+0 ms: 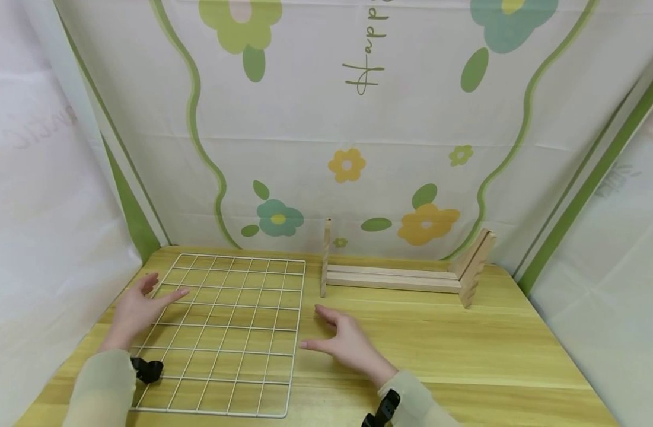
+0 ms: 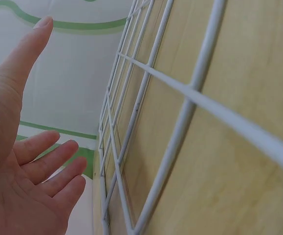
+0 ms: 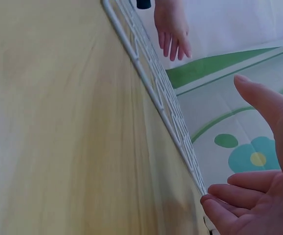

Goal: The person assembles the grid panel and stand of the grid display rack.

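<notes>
A white wire grid panel [image 1: 297, 308] lies flat on the wooden table, left of the middle. Over its left edge hovers my left hand [image 1: 136, 311], thumb stretched out and fingers extended, holding nothing. The left wrist view shows this hand's palm beside the white wires [image 2: 192, 95], with a gap between them. My right hand [image 1: 353, 347] is just off the panel's right edge, thumb and fingers spread apart and nothing in the grasp. In the right wrist view its fingertips [image 3: 210, 200] come close to the wire edge; whether they touch cannot be told.
A light wooden stand [image 1: 392, 280] with two upright side pieces and a grooved crossbar is at the back right of the table [image 1: 438, 356]. Behind it hangs a white cloth [image 1: 401, 118] printed with flowers. White cloth walls rise on both sides.
</notes>
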`<control>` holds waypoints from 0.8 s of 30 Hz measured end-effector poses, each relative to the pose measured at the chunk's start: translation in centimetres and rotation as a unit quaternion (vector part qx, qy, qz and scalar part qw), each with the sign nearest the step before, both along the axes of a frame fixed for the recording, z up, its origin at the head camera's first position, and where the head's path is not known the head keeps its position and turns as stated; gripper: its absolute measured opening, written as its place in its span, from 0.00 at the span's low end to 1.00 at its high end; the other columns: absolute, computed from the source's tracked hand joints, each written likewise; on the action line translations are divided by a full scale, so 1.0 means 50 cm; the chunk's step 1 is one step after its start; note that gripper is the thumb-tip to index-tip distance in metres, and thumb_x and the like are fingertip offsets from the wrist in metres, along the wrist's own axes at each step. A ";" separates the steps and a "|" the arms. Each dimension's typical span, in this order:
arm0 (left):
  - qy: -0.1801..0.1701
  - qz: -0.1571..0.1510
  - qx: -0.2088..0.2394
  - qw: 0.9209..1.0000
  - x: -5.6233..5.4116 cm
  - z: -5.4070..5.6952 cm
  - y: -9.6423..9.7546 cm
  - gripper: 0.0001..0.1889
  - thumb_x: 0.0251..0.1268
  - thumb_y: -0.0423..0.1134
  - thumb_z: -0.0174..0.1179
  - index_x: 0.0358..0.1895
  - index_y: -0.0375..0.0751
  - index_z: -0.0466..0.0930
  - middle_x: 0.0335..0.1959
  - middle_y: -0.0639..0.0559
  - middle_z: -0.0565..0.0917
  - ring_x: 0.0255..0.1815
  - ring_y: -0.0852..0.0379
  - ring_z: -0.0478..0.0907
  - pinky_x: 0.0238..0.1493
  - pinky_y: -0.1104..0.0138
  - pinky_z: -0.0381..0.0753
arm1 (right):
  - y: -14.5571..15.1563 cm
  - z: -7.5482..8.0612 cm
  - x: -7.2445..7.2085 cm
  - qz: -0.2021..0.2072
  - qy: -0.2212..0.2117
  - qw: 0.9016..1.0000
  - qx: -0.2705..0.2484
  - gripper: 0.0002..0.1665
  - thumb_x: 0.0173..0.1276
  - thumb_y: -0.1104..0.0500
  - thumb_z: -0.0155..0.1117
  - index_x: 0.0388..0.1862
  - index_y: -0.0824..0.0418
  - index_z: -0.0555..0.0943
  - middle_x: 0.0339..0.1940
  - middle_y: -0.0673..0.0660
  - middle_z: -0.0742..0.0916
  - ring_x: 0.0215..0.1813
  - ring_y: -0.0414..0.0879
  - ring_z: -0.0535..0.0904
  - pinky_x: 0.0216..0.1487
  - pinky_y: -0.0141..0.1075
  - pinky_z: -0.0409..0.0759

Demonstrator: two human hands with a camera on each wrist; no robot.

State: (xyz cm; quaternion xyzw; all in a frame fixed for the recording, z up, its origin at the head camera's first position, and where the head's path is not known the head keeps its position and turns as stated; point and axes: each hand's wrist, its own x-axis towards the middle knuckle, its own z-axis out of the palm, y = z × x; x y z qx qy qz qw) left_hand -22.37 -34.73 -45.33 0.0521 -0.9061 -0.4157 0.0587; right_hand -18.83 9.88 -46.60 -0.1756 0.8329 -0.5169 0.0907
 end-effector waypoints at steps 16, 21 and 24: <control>-0.040 0.010 -0.011 0.999 0.009 -0.019 -0.021 0.60 0.65 0.67 0.64 0.77 0.21 0.43 0.72 0.16 0.57 0.70 0.20 0.56 0.64 0.32 0.62 | -0.038 -0.007 -0.003 0.034 -0.052 0.995 -0.071 0.51 0.64 0.48 0.77 0.75 0.72 0.64 0.72 0.67 0.74 0.72 0.59 0.71 0.71 0.48 0.68; -0.047 0.018 -0.012 0.999 0.010 -0.022 -0.027 0.60 0.64 0.67 0.63 0.77 0.20 0.43 0.71 0.16 0.58 0.69 0.20 0.58 0.64 0.32 0.63 | -0.046 -0.005 0.000 0.037 -0.066 0.995 -0.073 0.53 0.63 0.48 0.78 0.76 0.72 0.63 0.73 0.67 0.73 0.71 0.59 0.71 0.71 0.49 0.69; -0.055 0.016 -0.012 0.998 0.013 -0.019 -0.032 0.60 0.65 0.67 0.63 0.77 0.20 0.42 0.71 0.16 0.57 0.69 0.20 0.58 0.64 0.32 0.63 | -0.052 0.000 0.005 0.031 -0.072 0.994 -0.073 0.53 0.63 0.49 0.78 0.77 0.72 0.62 0.72 0.68 0.73 0.70 0.61 0.72 0.70 0.52 0.70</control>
